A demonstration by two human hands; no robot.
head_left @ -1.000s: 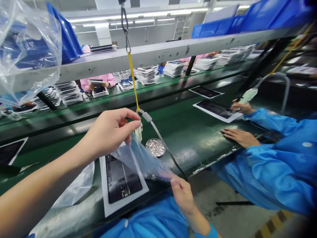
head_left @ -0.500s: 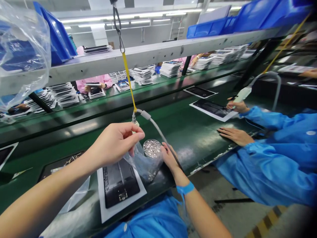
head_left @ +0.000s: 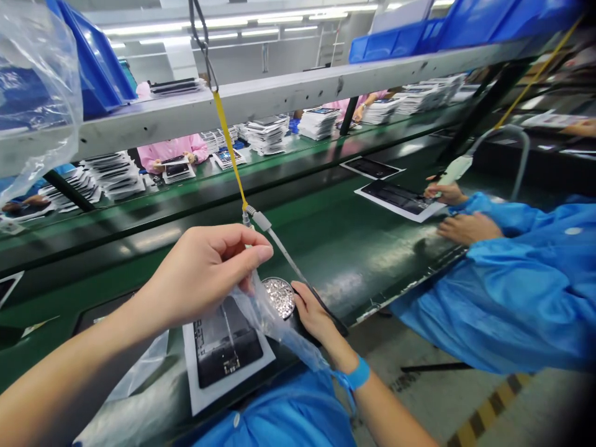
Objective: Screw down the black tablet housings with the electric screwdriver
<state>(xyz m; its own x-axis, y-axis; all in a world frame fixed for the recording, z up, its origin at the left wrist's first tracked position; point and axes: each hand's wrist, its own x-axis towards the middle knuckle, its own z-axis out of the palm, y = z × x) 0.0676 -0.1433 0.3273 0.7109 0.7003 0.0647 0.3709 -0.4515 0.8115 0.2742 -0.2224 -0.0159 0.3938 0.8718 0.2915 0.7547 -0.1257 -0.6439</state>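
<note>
My left hand (head_left: 212, 267) is closed in a pinch on the top of a clear plastic bag (head_left: 272, 326), which hangs slack and trails down to my right forearm. Fingers of my right hand (head_left: 316, 315) curl round the side of a round dish (head_left: 279, 297) filled with small shiny metal pieces. Below the bag, a black flat device panel (head_left: 228, 357) lies on a white sheet at the bench edge. Behind my left hand a screwdriver-like tool (head_left: 246, 217) hangs from a yellow strap, mostly hidden.
Beside me a co-worker's hand (head_left: 444, 191) holds a pale power tool over another panel (head_left: 388, 198). A grey cable (head_left: 288, 251) runs down past the dish. Across the green bench (head_left: 321, 230) runs a raised shelf (head_left: 279, 93) with blue bins (head_left: 400, 46). Another plastic sheet (head_left: 139, 369) lies at left.
The bag, bunched near the dish before, now stretches long and thin toward my right wrist. My right hand and the dish shifted slightly. The co-worker's lower hand drew in toward the tool.
</note>
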